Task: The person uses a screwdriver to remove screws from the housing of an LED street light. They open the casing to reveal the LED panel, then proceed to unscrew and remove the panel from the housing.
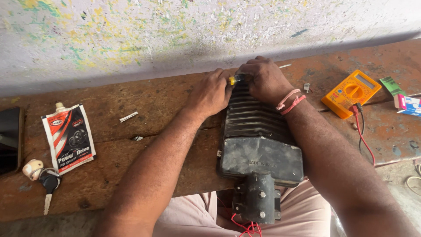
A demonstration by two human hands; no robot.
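Left hand is closed around a small yellow-handled screwdriver, which I hold at the far end of the ribbed grey metal housing. My right hand presses flat on that end, seemingly to steady it. That housing overhangs the near edge of the worktop, red wires trailing below. I note open room leftward; a yellow multimeter crowds the right.

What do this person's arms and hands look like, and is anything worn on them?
Both forearms are bare, no sleeves, no gloves. The right wrist carries a few thin cord bands, pink and red. The left hand and its wrist are unadorned; no rings or watch show.
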